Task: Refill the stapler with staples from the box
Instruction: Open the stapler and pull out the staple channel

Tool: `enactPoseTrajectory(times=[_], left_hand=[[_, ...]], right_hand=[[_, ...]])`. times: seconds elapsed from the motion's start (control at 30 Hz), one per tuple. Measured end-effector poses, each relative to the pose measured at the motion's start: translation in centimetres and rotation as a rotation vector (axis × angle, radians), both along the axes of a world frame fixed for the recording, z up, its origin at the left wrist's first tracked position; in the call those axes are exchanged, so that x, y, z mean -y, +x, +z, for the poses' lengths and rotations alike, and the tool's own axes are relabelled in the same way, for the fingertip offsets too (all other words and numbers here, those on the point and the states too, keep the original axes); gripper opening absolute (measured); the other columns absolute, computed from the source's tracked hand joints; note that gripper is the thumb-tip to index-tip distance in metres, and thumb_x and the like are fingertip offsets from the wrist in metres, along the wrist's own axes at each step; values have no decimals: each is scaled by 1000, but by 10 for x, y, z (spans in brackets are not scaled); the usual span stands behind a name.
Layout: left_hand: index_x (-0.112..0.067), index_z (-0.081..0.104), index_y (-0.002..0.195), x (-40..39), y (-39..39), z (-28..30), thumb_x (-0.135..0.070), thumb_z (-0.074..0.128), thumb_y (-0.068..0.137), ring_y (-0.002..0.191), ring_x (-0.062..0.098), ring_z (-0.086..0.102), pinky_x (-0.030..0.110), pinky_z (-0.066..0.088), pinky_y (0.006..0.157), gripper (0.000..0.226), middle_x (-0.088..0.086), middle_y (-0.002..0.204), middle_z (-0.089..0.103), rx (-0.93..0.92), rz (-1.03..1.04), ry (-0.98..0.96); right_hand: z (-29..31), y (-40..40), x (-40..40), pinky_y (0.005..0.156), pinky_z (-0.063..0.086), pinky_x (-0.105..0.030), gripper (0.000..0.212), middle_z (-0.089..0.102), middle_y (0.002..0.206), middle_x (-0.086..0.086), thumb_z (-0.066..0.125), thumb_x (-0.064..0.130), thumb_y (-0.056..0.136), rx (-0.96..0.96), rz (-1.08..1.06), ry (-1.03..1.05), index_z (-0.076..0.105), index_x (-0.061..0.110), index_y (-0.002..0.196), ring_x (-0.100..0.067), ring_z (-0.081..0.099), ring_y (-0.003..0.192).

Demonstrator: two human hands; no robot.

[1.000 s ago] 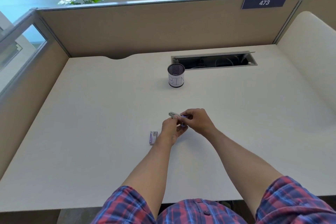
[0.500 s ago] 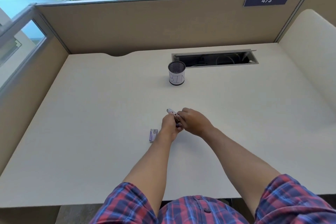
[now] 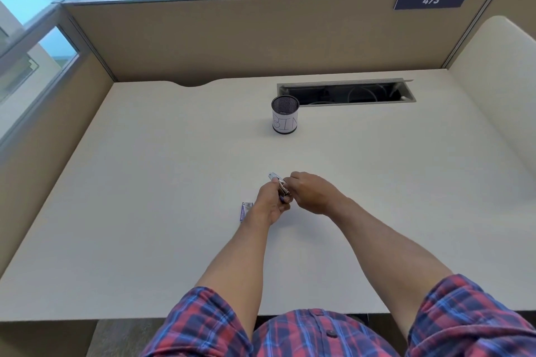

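- Head view shows the stapler [image 3: 279, 184] held up off the counter [image 3: 174, 171] between both hands, its metal tip poking out toward the far side and tilted upward.
- Left hand [image 3: 271, 202] has its fingers curled round the stapler's near end from below; the right hand [image 3: 311, 193] closes on it from the right, fingers bent over the top.
- Staple box [image 3: 245, 211] lies flat on the counter just left of the left wrist, partly hidden by it; whether it is open cannot be told.
- Risk, as I judge it: the stapler is small and mostly buried in the fingers, so a sprung top or pusher could snap back onto a fingertip if the right hand slips.
- Another risk: a strip of staples is brittle, and could break or scatter on the pale counter if forced in crooked.
- Left forearm sits so near the box that a careless shift could nudge it and spill staples.
- Both forearms reach forward from plaid sleeves [image 3: 203, 324], converging over the middle of the counter, wrists raised clear of the surface.
- Mesh cup marked BIN [image 3: 285, 119] stands well apart, beyond the hands.
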State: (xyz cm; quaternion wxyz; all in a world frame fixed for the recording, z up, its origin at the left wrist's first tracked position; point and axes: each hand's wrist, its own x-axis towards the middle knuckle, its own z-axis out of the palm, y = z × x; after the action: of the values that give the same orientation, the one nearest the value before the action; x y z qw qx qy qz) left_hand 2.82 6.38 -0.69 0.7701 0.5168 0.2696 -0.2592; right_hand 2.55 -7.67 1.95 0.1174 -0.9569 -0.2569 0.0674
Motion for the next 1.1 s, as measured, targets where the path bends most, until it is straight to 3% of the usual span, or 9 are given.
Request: enactPoseTrajectory(times=[0.3,0.7,0.87,0.97,1.1], left_hand=[[-14,50,82,0,-2,-2,-26,28,113,39,9,38,20,22,39,40,2,61,48,5,-33,8],[-13,50,86,-4,-7,-1,-23,32,112,40,13,44,21,26,38,34,4,60,53,-34,-63,14],[-14,50,82,-17,-20,-7,-21,34,110,40,12,39,24,26,46,33,0,54,51,-52,-194,72],[-10,52,88,-17,-16,-3,-18,36,110,44,14,43,21,30,41,28,3,61,51,-46,-213,62],[-7,54,92,-16,-11,2,-18,38,110,50,18,47,19,35,40,27,5,56,51,-58,-275,136]], right_hand=[[1,0,1,64,34,-32,21,62,101,-12,46,-4,90,4,43,-84,61,3,104,-31,59,89],[0,0,1,62,36,-34,21,64,101,-12,47,-4,87,-4,34,-97,62,4,100,-33,62,89],[7,9,25,75,52,-40,30,67,108,-9,45,-3,88,-43,-9,-98,65,9,107,-32,63,97],[7,10,36,79,52,-41,35,66,109,-7,42,-3,92,-115,-3,-72,65,12,113,-30,62,98],[5,9,41,85,50,-41,41,67,110,-7,41,-4,95,-163,-39,1,65,14,122,-30,60,100]])
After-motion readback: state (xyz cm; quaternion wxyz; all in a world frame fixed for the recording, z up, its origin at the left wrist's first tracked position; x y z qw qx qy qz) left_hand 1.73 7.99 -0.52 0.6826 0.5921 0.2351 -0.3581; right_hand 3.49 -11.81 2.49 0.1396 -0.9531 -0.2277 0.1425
